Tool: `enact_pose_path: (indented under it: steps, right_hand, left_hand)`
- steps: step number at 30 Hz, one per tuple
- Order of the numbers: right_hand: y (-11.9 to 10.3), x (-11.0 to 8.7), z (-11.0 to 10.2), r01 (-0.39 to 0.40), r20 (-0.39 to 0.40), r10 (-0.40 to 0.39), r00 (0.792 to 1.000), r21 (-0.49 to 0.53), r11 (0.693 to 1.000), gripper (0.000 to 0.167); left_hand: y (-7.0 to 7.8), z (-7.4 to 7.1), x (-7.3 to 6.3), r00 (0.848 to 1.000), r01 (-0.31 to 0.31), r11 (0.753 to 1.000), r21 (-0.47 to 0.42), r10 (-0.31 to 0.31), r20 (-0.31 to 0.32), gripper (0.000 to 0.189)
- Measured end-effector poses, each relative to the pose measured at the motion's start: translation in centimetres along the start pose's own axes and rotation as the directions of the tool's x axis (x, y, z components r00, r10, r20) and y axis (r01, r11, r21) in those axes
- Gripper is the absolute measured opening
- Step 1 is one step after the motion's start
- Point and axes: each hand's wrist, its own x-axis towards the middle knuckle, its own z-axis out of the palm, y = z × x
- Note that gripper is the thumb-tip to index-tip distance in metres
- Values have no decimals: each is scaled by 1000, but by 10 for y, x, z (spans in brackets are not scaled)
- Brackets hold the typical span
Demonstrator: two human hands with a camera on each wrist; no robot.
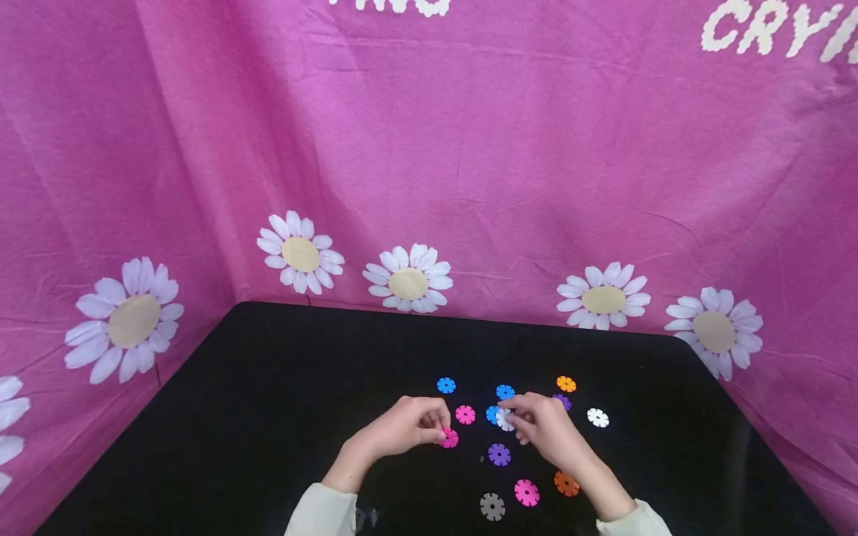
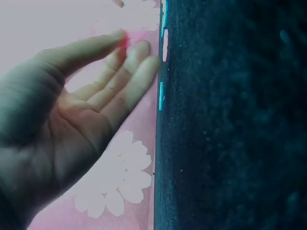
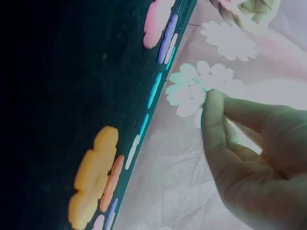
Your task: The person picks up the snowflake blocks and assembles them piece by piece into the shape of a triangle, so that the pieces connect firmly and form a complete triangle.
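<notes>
Over the black table, my left hand (image 1: 409, 426) pinches a pink notched disc (image 1: 450, 438) between thumb and fingers; in the left wrist view the disc is blurred at the fingertips. To its right, my right hand (image 1: 546, 428) pinches a white notched disc (image 1: 506, 420). A blue disc (image 1: 492, 415) shows just left of the white one; whether they touch I cannot tell. Between the hands lie another pink disc (image 1: 465, 415) and a purple disc (image 1: 499, 455). Another blue disc (image 1: 506, 391) is just beyond my right fingertips, and a second purple disc (image 1: 561, 402) is partly hidden behind that hand.
Farther out lie a blue disc (image 1: 446, 385), an orange disc (image 1: 566, 383) and a white disc (image 1: 598, 418). Nearer are a pink disc (image 1: 526, 492), a dark orange disc (image 1: 566, 484) and a grey disc (image 1: 492, 507). A pink flowered cloth (image 1: 469, 186) hangs behind the black table (image 1: 268, 417).
</notes>
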Motion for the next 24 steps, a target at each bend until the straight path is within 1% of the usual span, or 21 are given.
enact_pose_path:
  steps: [3,6,9,13,15,19,24]
  right_hand:
    - [-5,-1,1,-56,-43,59,997,67,996,22]
    - [-10,-3,2,-90,-68,101,993,157,983,24]
    - [-14,-5,3,-107,-73,130,989,261,960,26]
    - [-21,-9,4,-135,-74,174,982,371,919,31]
    - [-24,-10,5,-153,-80,201,976,403,902,33]
    - [-28,-9,8,-168,-87,228,970,439,883,35]
    - [-30,-9,12,-190,-57,247,967,481,856,34]
  left_hand:
    - [1,0,1,999,-25,1000,-9,25,-48,9]
    - [3,0,2,993,-63,998,-10,62,-100,10]
    - [5,1,2,985,-95,995,-11,92,-149,12]
    - [8,2,1,973,-115,993,-31,106,-207,14]
    - [9,3,1,967,-122,992,-44,109,-231,14]
    - [12,4,2,957,-140,988,-64,118,-263,14]
    - [14,5,2,941,-158,986,-57,132,-312,16]
